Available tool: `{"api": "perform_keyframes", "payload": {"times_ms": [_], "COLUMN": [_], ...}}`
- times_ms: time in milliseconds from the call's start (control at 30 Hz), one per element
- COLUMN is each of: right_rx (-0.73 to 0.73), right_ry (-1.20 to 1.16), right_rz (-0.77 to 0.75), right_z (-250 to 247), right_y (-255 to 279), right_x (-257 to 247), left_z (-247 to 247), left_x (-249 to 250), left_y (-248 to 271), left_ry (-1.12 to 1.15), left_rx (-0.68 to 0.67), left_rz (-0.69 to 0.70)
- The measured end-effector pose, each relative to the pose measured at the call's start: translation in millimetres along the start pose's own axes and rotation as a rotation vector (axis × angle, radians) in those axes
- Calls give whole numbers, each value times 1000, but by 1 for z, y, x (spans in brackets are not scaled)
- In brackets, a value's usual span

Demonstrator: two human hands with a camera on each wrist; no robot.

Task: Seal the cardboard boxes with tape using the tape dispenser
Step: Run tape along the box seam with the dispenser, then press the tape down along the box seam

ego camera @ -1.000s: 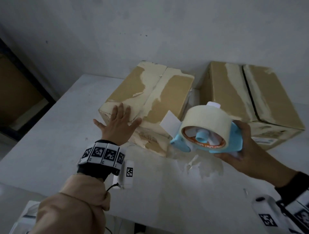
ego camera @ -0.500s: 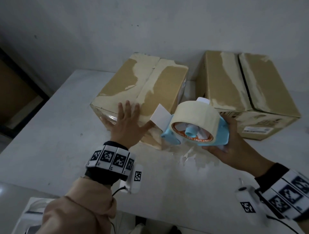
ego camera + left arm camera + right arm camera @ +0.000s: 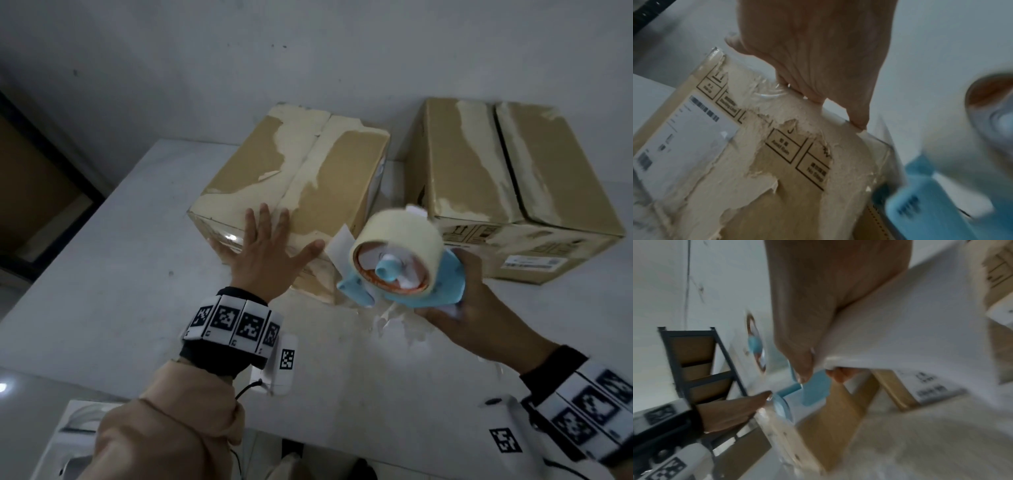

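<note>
Two worn cardboard boxes stand on the white table [image 3: 102, 274]. My left hand [image 3: 263, 253] lies flat with spread fingers on the near edge of the left box [image 3: 308, 178] [image 3: 777, 162], over its top seam. My right hand [image 3: 479, 308] grips the blue tape dispenser [image 3: 404, 270] [image 3: 920, 194] with its cream tape roll [image 3: 397, 236], held in the air just right of the left hand, at the box's near right corner. A loose tape end [image 3: 339, 246] sticks out toward the box. The right box [image 3: 507, 164] has a dark open seam on top.
A grey wall rises right behind the boxes. A dark shelf frame [image 3: 41, 178] [image 3: 701, 363] stands to the left of the table. Torn paper residue [image 3: 404, 325] marks the table below the dispenser. A white object [image 3: 68, 442] sits below the table's near edge.
The right hand has carried the dispenser left and closer to the left box's near corner. The left hand stays flat on the box, its thumb now nearer the tape end.
</note>
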State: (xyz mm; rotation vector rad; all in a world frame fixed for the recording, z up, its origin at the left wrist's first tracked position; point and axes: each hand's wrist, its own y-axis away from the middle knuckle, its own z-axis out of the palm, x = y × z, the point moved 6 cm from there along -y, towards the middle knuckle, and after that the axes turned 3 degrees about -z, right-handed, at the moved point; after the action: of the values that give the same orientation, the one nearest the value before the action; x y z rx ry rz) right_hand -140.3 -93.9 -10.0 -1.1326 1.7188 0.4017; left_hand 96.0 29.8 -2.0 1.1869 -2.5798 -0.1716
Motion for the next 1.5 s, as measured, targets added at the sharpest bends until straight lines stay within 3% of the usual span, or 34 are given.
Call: {"api": "perform_keyframes", "payload": {"times_ms": [67,200,300,467,600,800,1033,1300,1500], "right_rx": [41,257,341,141,7,-87,-71,-41,56], "right_ry": [-22,-101,107,577,808,775,709,636,456], "right_rz": [44,159,183,171,182,193,253,4,-89], "right_z": [-6,-14,-13,7,25,24,18,24,53], "right_y": [15,36,44,46,55,72,76,26,-36], "right_x": [12,39,46,66,74,77,70,17,-29], "left_z": [0,-1,-1,-3,-2,8,20,19,8], "left_x": [1,3,4,8,13,39,47,47,29], "left_y": [0,2,3,6,7,11,16,17,12], "left_ry": [16,20,3,-2,-20,-143,-135,-165,-148], "left_rx": [-3,3,3,-2,12,114,146,92,39], "left_rz": [2,7,11,-7,-32,173,102,118,343]}}
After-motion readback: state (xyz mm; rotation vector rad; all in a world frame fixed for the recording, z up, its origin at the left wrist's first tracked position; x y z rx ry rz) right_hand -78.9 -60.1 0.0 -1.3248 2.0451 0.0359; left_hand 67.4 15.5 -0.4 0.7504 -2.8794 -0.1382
